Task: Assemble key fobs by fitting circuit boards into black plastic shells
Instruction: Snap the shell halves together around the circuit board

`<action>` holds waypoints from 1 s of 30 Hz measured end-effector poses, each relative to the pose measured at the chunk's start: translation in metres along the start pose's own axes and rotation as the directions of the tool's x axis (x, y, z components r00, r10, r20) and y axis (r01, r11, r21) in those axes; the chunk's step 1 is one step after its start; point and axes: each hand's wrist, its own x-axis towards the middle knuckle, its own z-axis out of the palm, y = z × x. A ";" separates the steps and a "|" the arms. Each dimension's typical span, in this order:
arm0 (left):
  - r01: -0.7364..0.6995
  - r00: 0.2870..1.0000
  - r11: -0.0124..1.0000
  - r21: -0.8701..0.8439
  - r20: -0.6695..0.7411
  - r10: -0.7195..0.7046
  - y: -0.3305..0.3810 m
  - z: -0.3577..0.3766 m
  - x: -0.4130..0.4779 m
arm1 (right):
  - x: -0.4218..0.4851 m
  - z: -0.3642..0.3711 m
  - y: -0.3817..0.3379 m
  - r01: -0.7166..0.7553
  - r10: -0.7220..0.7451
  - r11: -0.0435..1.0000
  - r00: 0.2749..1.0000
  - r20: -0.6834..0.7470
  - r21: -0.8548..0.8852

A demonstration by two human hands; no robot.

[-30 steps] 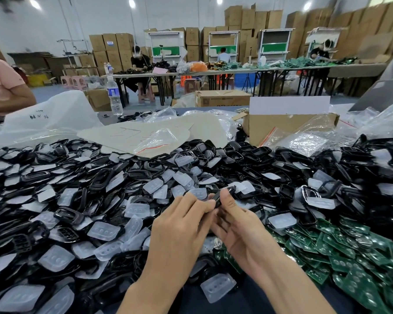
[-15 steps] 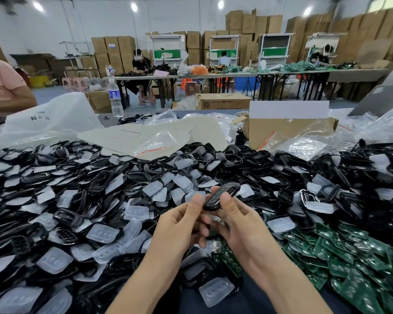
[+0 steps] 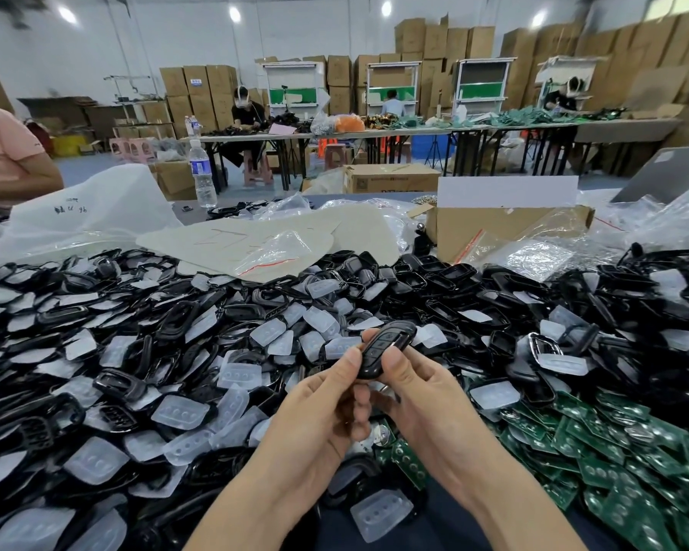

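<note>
We pinch the black key fob (image 3: pixel 386 349) between both thumbs and curled fingers, left hand (image 3: pixel 327 407) and right hand (image 3: pixel 422 395) raised together near centre

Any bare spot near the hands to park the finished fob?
Only the dark table strip at the near edge, between the forearms and beside a clear pad. The beige sheets farther back are mostly bare. Black shells crowd the left; green boards crowd the right.
</note>
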 end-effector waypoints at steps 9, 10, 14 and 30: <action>-0.113 0.993 0.993 0.023 -0.012 0.114 -0.005 -0.005 0.004 | -0.002 0.001 -0.009 0.006 -0.007 1.000 0.999 0.053 0.030; -0.180 0.982 0.977 0.117 -0.028 0.185 -0.004 -0.006 0.003 | -0.003 0.001 -0.010 0.005 -0.008 0.999 0.999 0.053 0.054; -0.365 0.891 0.715 0.596 0.001 0.455 -0.003 -0.014 0.002 | -0.003 -0.002 -0.012 0.021 -0.018 0.995 0.999 -0.037 0.095; -0.493 0.693 0.253 0.832 0.199 0.693 -0.013 -0.017 0.002 | -0.002 0.000 -0.006 0.158 -0.174 0.981 0.973 -0.153 -0.111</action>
